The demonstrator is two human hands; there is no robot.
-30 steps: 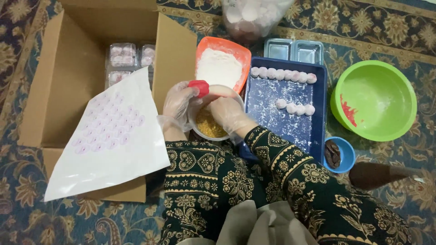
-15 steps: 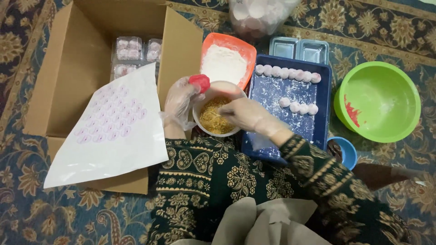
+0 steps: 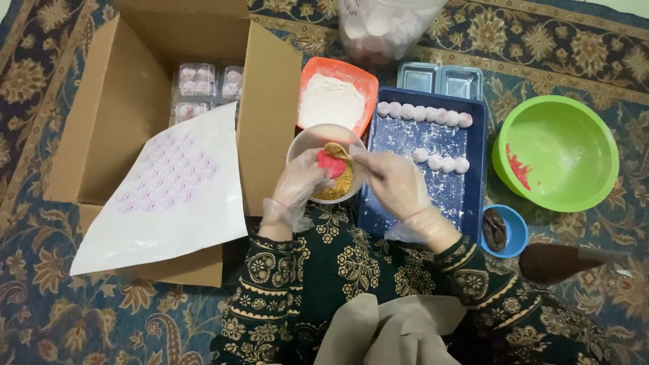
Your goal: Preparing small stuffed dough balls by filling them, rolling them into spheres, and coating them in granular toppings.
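Left hand [image 3: 292, 191], gloved, cupping pink dough [image 3: 330, 163] over white bowl [image 3: 301, 144] of brown crumbs. Right hand [image 3: 395, 182], gloved, pinching spoon [image 3: 336, 150] heaped with crumbs, touching dough. Beside: blue tray [image 3: 475, 177] with white balls. Left: open carton [image 3: 115, 101], clear packs [image 3: 203, 84] of pinkish balls inside, white sheet [image 3: 169, 189] with pale purple round stickers across flap. Beyond: orange flour tray [image 3: 334, 71].
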